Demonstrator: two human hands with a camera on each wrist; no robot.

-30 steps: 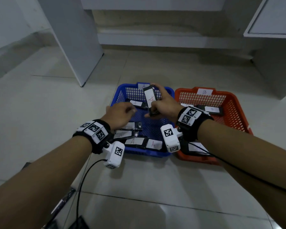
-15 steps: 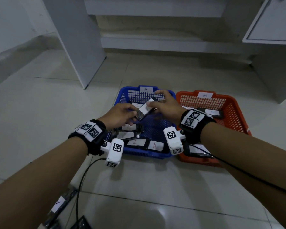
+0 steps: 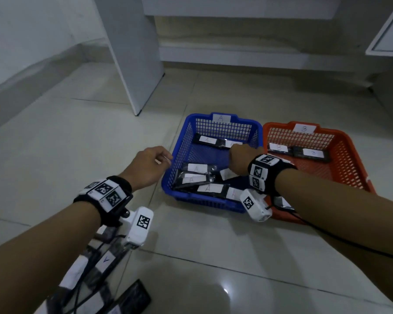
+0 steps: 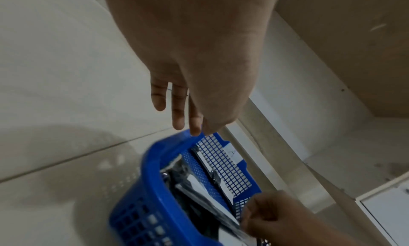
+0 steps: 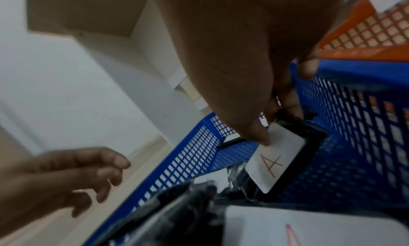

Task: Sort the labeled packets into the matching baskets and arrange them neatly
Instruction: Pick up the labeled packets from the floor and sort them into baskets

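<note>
My right hand [image 3: 237, 158] reaches into the blue basket [image 3: 179, 150] tagged A. In the right wrist view its thumb and fingers [image 5: 263, 138] pinch a black packet with a white A label [image 5: 274, 162], held tilted just above the basket floor. Several other A packets [image 3: 197, 177] lie at the basket's near end, and two more [image 3: 208, 139] along its far wall. My left hand [image 3: 161, 159] hovers empty beside the basket's left rim, fingers relaxed [image 4: 177, 113]. The orange basket [image 3: 349, 159] tagged B holds two B packets [image 3: 311, 152] at its far end.
Loose labelled packets [image 3: 104, 261] lie on the tile floor at lower left, under my left forearm. A white cabinet panel [image 3: 132, 53] stands behind the baskets on the left. Another cabinet [image 3: 390, 37] overhangs at the right. A wrist cable [image 3: 349, 241] trails under my right arm.
Both hands held the A packet over the blue basket half a second ago. The left hand has let go and drawn back left. The right hand has lowered the packet inside.
</note>
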